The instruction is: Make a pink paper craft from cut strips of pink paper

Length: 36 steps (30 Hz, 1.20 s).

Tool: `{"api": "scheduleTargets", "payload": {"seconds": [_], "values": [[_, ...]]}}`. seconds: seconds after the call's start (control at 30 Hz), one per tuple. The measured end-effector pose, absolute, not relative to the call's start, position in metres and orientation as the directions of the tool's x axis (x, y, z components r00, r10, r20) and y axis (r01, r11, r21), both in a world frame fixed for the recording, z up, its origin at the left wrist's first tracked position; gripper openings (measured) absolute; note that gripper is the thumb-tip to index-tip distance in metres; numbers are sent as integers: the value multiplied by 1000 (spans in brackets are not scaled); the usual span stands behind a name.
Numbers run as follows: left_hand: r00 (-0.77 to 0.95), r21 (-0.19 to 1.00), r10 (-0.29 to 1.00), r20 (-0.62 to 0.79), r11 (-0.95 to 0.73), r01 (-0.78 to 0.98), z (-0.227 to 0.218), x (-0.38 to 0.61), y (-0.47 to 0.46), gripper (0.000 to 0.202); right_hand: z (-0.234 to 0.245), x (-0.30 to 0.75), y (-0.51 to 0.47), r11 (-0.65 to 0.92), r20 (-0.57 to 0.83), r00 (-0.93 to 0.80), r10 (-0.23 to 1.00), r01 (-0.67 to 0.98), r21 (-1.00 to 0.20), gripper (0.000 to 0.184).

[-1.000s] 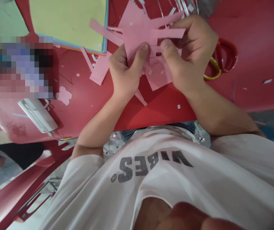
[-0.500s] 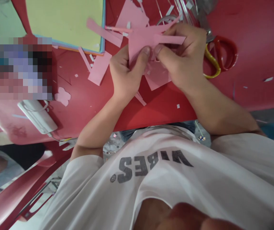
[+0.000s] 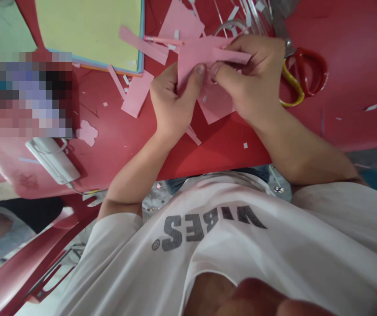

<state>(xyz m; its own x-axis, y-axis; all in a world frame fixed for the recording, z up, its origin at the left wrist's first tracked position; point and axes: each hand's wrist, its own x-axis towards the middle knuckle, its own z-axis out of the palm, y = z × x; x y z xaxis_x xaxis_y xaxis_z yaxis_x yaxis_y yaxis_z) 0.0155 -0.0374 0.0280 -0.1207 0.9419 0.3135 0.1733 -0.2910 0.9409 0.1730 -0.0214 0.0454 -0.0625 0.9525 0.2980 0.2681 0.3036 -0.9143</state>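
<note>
Both of my hands pinch one pink paper cut-out (image 3: 193, 55) above the red table (image 3: 227, 149). My left hand (image 3: 171, 103) grips its lower left part, thumb on top. My right hand (image 3: 252, 81) holds its right side, where narrow cut strips stick out past the fingers. Thumbs nearly touch at the middle of the paper. More pink paper pieces (image 3: 214, 105) lie flat on the table under my hands.
Red and yellow scissors (image 3: 302, 77) lie just right of my right hand. A stack of yellow-green sheets (image 3: 89, 30) sits at the back left. Pink strips (image 3: 135, 94), a small pink flower shape (image 3: 86, 131) and a white box (image 3: 53, 160) lie to the left.
My hands and the pink cut-out have come closer together and shifted slightly toward the back. My right hand moved left, uncovering more of the scissors.
</note>
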Motion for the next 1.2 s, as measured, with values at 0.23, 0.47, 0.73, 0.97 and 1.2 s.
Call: {"api": "scheduleTargets", "payload": {"seconds": [0.23, 0.47, 0.73, 0.97, 1.2], "values": [[-135, 948, 945, 298, -277, 156, 28, 17, -38, 37, 46, 173, -21, 310, 304, -59, 951, 197, -930, 21], [-135, 942, 941, 309, -283, 182, 36, 21, -42, 42, 46, 172, -23, 281, 276, -51, 960, 222, -934, 22], [-147, 934, 935, 324, -291, 206, 34, 22, -42, 39, 55, 173, -23, 312, 307, -59, 950, 255, -915, 18], [-125, 933, 941, 315, -283, 222, 32, 19, -39, 43, 54, 173, -24, 307, 290, -106, 951, 221, -926, 20], [-72, 933, 950, 303, -280, 227, 26, 12, -37, 37, 50, 172, -20, 327, 314, -111, 943, 127, -936, 23]]}}
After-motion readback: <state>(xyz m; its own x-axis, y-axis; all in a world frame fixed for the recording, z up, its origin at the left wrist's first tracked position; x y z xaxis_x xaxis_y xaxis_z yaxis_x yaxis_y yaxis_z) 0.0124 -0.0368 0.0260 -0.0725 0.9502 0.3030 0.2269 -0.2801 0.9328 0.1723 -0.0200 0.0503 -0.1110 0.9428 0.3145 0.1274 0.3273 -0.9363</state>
